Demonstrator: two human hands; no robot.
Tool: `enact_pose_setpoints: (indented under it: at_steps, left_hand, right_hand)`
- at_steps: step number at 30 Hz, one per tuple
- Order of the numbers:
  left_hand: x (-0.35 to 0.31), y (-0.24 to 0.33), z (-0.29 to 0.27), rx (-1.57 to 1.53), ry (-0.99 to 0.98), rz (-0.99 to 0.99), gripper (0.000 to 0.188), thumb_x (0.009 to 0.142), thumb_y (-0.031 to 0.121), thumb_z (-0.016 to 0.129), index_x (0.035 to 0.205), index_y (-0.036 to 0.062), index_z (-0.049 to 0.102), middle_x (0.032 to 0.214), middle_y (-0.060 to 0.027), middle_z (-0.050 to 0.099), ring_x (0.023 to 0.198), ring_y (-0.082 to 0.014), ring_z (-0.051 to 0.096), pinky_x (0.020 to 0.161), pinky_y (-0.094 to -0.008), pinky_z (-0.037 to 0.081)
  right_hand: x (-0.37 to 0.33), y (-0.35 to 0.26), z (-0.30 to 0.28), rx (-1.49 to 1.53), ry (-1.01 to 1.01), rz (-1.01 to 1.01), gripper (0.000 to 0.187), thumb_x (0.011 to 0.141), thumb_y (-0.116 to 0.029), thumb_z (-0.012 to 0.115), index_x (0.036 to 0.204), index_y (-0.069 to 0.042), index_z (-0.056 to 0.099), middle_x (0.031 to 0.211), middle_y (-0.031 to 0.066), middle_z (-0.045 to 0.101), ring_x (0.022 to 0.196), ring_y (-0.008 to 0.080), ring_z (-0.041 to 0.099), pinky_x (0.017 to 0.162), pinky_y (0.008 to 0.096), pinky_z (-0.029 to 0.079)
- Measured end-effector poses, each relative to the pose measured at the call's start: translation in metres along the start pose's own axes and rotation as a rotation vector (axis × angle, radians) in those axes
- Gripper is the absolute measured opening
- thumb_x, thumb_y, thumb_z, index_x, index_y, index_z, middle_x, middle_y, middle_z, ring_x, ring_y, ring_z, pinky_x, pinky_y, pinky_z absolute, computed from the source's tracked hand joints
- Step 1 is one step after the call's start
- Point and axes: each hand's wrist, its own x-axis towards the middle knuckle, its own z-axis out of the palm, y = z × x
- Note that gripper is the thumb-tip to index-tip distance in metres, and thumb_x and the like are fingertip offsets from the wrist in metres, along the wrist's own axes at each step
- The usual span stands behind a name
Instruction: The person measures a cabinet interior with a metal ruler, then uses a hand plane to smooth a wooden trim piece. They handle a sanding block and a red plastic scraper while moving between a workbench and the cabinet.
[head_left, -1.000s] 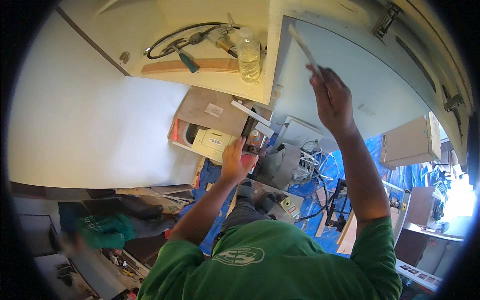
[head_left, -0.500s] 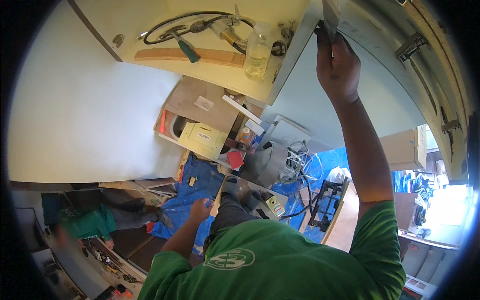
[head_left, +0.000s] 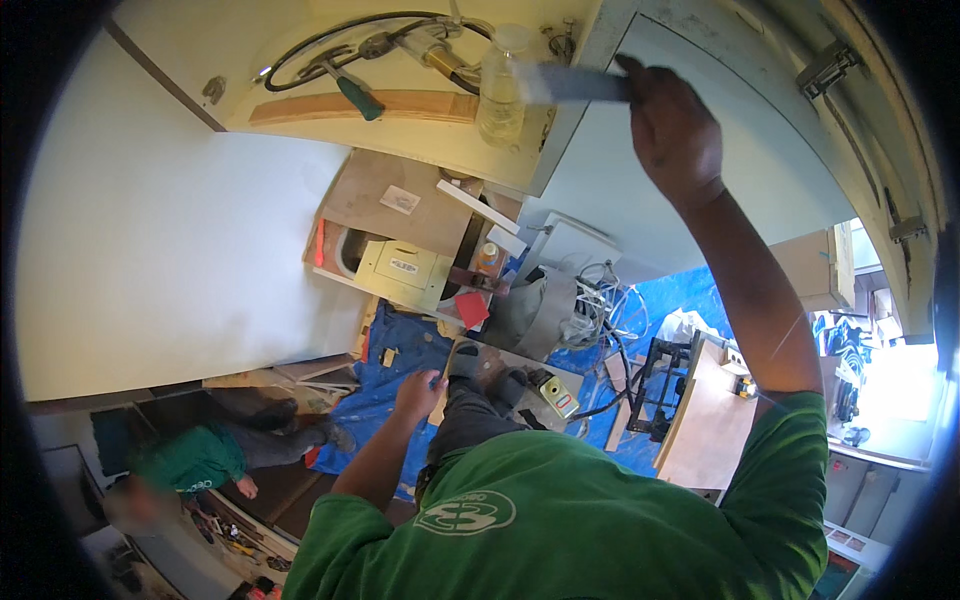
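My right hand (head_left: 675,130) is raised beside the cabinet frame, closed round the end of a flat grey blade (head_left: 575,84). The blade is smeared by motion and looks like a scraper. Its far end passes in front of a clear bottle of yellowish liquid (head_left: 500,105) on the open cabinet shelf. Lower down, at my left side, my left hand (head_left: 417,397) hangs above the blue sheeting with its fingers curled. A small bluish spot shows between those fingertips, too small to name.
A green-handled hammer (head_left: 358,98), a wooden strip (head_left: 365,108) and a black hose (head_left: 285,60) lie on the shelf. Below are a sink counter (head_left: 400,200) and coiled cables (head_left: 600,315). A co-worker in green (head_left: 190,458) is at lower left. Hinges (head_left: 828,68) line the right frame.
The blade in my right hand has swung from pointing up to pointing left, across the bottle. My left hand has shifted slightly up and right. The view has moved a little.
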Motion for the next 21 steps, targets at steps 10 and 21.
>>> enact_pose_setpoints:
  at_steps: [10,21]
  left_hand:
    - [-0.004,-0.006,-0.004,0.037,-0.091,-0.060,0.043,0.091,0.044,0.063,0.114,0.0075,0.069,0.111,-0.0177,0.069,0.104,-0.0380,0.063,0.091,-0.0478,0.050]
    - [-0.017,-0.022,0.000,0.018,-0.160,-0.149,0.046,0.090,0.045,0.064,0.115,0.0062,0.068,0.114,-0.0180,0.068,0.108,-0.0376,0.063,0.093,-0.0478,0.049]
  right_hand:
    - [-0.039,0.000,0.000,0.191,-0.123,0.002,0.026,0.091,-0.006,0.061,0.117,-0.006,0.064,0.084,0.0130,0.057,0.076,0.0286,0.061,0.071,0.0386,0.053]
    - [0.009,0.004,-0.006,0.183,0.111,0.078,0.026,0.094,-0.007,0.059,0.119,-0.002,0.063,0.092,0.0158,0.060,0.083,0.0322,0.060,0.076,0.0410,0.050]
